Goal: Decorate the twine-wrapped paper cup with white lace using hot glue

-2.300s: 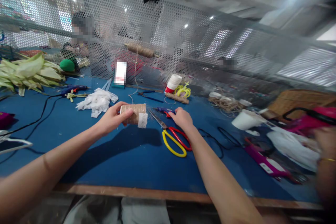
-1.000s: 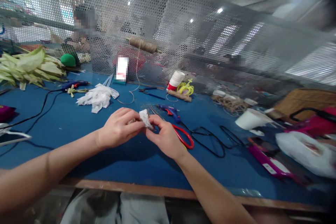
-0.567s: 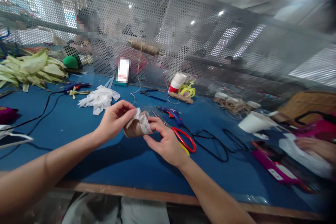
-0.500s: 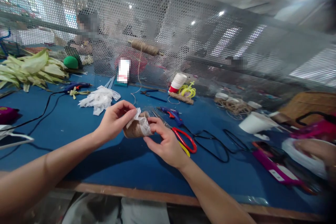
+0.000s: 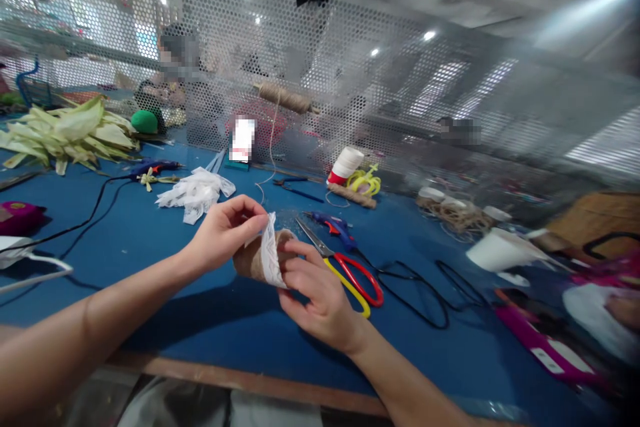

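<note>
Above the blue table, my right hand (image 5: 317, 297) grips a small brown cylinder (image 5: 247, 263) that looks wrapped in twine, with its fingers at the right-hand end. A strip of white lace (image 5: 271, 259) lies across the cylinder's side. The thumb and forefinger of my left hand (image 5: 225, 232) are pinched on the upper end of that lace. Scissors (image 5: 350, 277) with one red and one yellow handle lie open just beyond my right hand. Behind them rests a blue glue gun (image 5: 334, 227). More white lace (image 5: 195, 192) sits in a loose heap past my left hand.
Pale husks (image 5: 70, 130) are piled at the back left, near a second glue gun (image 5: 153, 168). Pliers (image 5: 300, 188), a white spool (image 5: 346, 165) and a twine roll (image 5: 285, 98) are toward the mesh screen. A black cord (image 5: 420, 313) loops rightward. Another person's hand (image 5: 625, 310) is at far right.
The lace now stands straighter across the cylinder, where it was bunched before. My right hand has turned and shifted slightly down. The whole view has shifted a little.
</note>
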Tool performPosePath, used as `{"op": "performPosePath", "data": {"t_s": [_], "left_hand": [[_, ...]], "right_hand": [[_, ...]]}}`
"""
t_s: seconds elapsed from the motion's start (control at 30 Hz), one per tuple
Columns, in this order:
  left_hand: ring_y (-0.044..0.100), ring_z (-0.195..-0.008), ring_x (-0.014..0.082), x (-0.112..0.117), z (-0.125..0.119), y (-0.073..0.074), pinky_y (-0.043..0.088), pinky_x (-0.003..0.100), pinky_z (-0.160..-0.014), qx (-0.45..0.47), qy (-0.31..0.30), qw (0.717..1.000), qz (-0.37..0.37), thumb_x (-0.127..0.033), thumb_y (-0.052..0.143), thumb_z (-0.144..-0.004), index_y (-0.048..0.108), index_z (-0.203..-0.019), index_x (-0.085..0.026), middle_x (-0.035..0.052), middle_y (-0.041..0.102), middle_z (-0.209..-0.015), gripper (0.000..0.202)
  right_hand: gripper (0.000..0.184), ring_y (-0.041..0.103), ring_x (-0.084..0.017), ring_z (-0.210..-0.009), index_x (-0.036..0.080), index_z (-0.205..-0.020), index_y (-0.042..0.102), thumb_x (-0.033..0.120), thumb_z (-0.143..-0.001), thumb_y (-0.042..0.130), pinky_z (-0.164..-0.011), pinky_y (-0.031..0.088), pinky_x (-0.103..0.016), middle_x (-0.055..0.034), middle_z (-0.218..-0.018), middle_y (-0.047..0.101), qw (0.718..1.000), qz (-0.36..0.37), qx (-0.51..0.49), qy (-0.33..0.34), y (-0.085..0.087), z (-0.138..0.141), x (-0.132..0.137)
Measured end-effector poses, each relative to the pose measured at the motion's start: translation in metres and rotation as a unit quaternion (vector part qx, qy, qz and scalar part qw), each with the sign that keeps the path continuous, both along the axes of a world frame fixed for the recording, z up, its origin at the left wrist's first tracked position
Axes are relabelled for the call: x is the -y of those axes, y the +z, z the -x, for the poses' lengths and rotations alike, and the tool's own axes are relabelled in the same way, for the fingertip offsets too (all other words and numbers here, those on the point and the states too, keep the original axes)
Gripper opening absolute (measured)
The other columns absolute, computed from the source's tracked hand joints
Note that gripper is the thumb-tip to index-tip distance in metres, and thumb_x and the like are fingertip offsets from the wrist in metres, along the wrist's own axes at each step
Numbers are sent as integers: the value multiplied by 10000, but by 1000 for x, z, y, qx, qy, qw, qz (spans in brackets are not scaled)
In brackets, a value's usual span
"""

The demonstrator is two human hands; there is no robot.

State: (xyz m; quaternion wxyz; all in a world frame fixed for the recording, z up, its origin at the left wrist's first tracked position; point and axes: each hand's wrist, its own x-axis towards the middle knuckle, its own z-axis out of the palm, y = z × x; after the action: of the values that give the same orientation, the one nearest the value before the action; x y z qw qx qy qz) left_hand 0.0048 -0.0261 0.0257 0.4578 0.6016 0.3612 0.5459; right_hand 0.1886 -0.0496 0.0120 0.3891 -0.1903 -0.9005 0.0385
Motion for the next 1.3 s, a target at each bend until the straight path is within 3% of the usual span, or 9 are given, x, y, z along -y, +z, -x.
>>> {"op": "performPosePath", "data": {"t_s": [0.37, 1.07, 1.2, 1.3], "left_hand": [[441, -533, 59, -2, 3, 2, 347, 178, -510, -1, -77, 995, 69, -270, 618, -674, 561, -672, -127, -29, 522, -612, 154], [467, -578, 65, -5, 5, 1, 356, 183, -561, 10, -132, 981, 140, -266, 670, -631, 547, -707, -130, -25, 544, -657, 199], [509, -657, 83, -12, 8, -4, 386, 188, -608, 28, -134, 976, 169, -417, 605, -705, 559, -723, -139, -5, 558, -708, 283], [542, -739, 131, -15, 14, -7, 427, 233, -652, 24, -238, 951, 196, -596, 532, -683, 592, -845, -144, 43, 594, -819, 484]], "right_hand": [[175, 515, -212, -1008, 188, -769, 560, 30, -702, 528, -856, 461, -388, -50, -734, 615, 999, -22, 12, 23, 0, 2, 1], [127, 504, -210, -1009, 158, -740, 564, 39, -702, 544, -890, 449, -369, -58, -725, 626, 997, -33, 48, 56, 2, 3, 3], [137, 523, -212, -981, 158, -722, 554, 25, -692, 541, -877, 457, -373, -58, -699, 619, 997, -37, 28, 61, 1, 3, 4], [162, 528, -210, -982, 173, -743, 549, 19, -691, 542, -870, 459, -385, -55, -732, 623, 998, -41, 6, 46, 1, 1, 4]]}}
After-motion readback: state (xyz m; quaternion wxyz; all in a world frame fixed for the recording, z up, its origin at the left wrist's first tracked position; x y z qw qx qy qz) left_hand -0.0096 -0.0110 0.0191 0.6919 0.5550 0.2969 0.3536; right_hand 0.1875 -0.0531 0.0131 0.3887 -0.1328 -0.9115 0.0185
